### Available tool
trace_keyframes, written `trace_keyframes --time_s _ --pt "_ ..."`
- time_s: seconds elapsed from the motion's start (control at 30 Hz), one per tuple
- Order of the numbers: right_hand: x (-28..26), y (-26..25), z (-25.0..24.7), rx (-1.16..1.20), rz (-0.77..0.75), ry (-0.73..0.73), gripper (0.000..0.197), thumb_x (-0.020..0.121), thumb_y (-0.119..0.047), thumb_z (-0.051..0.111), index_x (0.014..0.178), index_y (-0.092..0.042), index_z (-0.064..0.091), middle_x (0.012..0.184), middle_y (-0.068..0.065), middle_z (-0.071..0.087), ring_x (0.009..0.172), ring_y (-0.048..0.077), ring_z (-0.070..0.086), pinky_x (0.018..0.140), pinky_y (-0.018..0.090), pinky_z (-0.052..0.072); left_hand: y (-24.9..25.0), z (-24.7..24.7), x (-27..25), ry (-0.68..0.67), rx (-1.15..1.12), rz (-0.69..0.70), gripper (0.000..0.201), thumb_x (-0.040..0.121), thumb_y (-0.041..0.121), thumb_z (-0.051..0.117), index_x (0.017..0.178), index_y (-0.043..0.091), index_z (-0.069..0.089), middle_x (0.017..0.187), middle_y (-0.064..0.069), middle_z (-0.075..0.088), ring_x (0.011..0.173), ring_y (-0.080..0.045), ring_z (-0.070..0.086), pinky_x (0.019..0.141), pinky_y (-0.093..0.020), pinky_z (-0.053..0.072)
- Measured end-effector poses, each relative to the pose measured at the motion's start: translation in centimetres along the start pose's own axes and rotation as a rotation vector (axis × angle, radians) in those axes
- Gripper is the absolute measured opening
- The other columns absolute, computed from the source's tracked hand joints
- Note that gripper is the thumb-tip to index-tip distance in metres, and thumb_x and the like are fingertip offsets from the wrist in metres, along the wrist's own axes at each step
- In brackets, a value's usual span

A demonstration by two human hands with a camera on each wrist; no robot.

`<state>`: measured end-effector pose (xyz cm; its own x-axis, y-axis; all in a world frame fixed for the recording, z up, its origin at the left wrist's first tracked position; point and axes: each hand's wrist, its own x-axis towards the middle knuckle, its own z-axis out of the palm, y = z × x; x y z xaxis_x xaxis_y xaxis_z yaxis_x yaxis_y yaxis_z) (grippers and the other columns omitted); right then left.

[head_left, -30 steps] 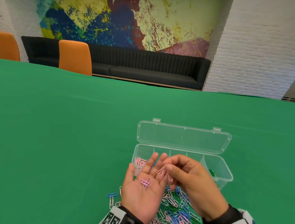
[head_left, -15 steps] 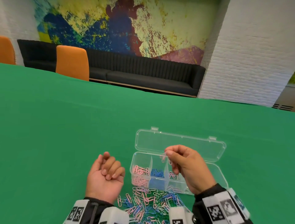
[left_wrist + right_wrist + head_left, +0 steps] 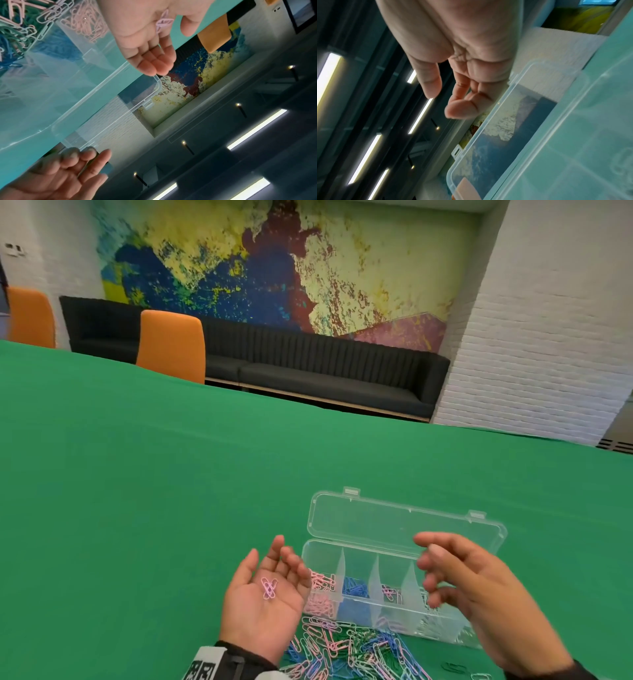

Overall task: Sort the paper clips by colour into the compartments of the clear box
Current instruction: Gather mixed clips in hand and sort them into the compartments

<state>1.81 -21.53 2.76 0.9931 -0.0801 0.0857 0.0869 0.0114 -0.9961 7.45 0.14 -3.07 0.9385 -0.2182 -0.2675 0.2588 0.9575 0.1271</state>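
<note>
Two pink clips (image 3: 269, 588) lie crossed in the palm of the left hand (image 3: 263, 601), which has reopened from a loose fist a moment ago, fingers relaxed and wide, just beside the clear box (image 3: 394, 594) at its pink end. Right hand (image 3: 472, 587), earlier pinching a clip, now hovers spread and empty over the box's right end, so that clip is probably dropped in

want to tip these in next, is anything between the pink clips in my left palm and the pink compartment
Nothing visible. The pink clips lie on the open left hand beside the pink compartment, whose lid is swung back.
</note>
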Motion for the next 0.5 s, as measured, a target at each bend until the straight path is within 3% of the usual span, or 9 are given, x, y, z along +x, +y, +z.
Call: trace_keyframes --time_s 0.07,0.1,0.17,0.23,0.3,0.33,0.4,0.5 --pt "-1.0 0.0 -1.6 0.063 0.009 -0.003 0.072 0.033 -0.055 0.089 0.089 -0.013 0.072 0.072 0.008 0.063 0.055 0.016 0.055 0.045 0.024 0.047 -0.5 0.5 -0.4 -0.029 0.041 -0.022 0.038 0.094 0.037 0.037 0.089 0.007 0.060 0.074 -0.009 0.063 0.066 -0.019 0.059 0.053 -0.028 0.054" --pt "-1.4 0.1 -2.2 0.108 0.029 0.019 0.086 0.022 -0.058 0.089 0.091 -0.009 0.070 0.070 0.009 0.062 0.053 0.017 0.054 0.042 0.024 0.047 -0.8 0.6 -0.6 -0.041 0.055 -0.034 0.039 0.093 0.038 0.037 0.091 0.006 0.061 0.077 -0.011 0.064 0.067 -0.021 0.061 0.054 -0.030 0.055" --pt "-1.9 0.7 -3.5 0.219 0.061 0.068 0.102 0.014 -0.055 0.090 0.096 -0.001 0.063 0.066 0.011 0.060 0.048 0.017 0.053 0.038 0.025 0.045 -1.2 0.8 -0.9 -0.062 0.087 -0.062 0.041 0.093 0.039 0.037 0.094 0.006 0.061 0.081 -0.012 0.064 0.067 -0.023 0.062 0.054 -0.031 0.055" --pt "-2.4 1.4 -5.0 0.295 0.087 0.135 0.096 0.026 -0.048 0.091 0.101 0.001 0.058 0.064 0.011 0.058 0.046 0.016 0.052 0.037 0.024 0.044 -1.6 0.9 -1.0 -0.051 0.133 -0.113 0.041 0.094 0.039 0.037 0.095 0.006 0.060 0.076 -0.011 0.061 0.057 -0.018 0.057 0.045 -0.025 0.050" --pt "-2.8 2.1 -6.9 0.395 0.113 0.195 0.068 0.056 -0.035 0.079 0.108 0.002 0.056 0.064 0.011 0.057 0.046 0.016 0.052 0.037 0.024 0.044 -2.1 1.0 -1.0 -0.032 0.191 -0.183 0.040 0.094 0.037 0.036 0.090 0.005 0.059 0.061 -0.005 0.050 0.039 -0.011 0.042 0.032 -0.018 0.034" --pt "-3.0 2.5 -8.0 0.449 0.118 0.214 0.062 0.057 -0.032 0.077 0.106 0.001 0.057 0.064 0.010 0.056 0.046 0.015 0.052 0.037 0.024 0.045 -2.4 1.2 -1.0 -0.027 0.226 -0.215 0.038 0.093 0.036 0.036 0.086 0.005 0.058 0.054 -0.001 0.042 0.032 -0.009 0.034 0.029 -0.016 0.025" --pt "-3.3 3.1 -10.0 0.580 0.119 0.254 0.059 0.039 -0.032 0.088 0.089 -0.007 0.067 0.063 0.007 0.056 0.045 0.013 0.052 0.037 0.023 0.045 -3.4 1.9 -0.8 -0.022 0.331 -0.269 0.035 0.092 0.033 0.038 0.078 0.007 0.055 0.046 0.004 0.030 0.026 -0.007 0.025 0.028 -0.014 0.016" --pt "-3.6 4.7 -12.8 0.786 0.108 0.344 0.061 0.009 -0.031 0.095 0.063 -0.015 0.073 0.058 0.003 0.055 0.043 0.012 0.052 0.037 0.022 0.045 -5.6 3.8 0.0 -0.032 0.541 -0.306 0.035 0.093 0.030 0.039 0.070 0.008 0.053 0.043 0.004 0.026 0.025 -0.007 0.023 0.030 -0.011 0.015"
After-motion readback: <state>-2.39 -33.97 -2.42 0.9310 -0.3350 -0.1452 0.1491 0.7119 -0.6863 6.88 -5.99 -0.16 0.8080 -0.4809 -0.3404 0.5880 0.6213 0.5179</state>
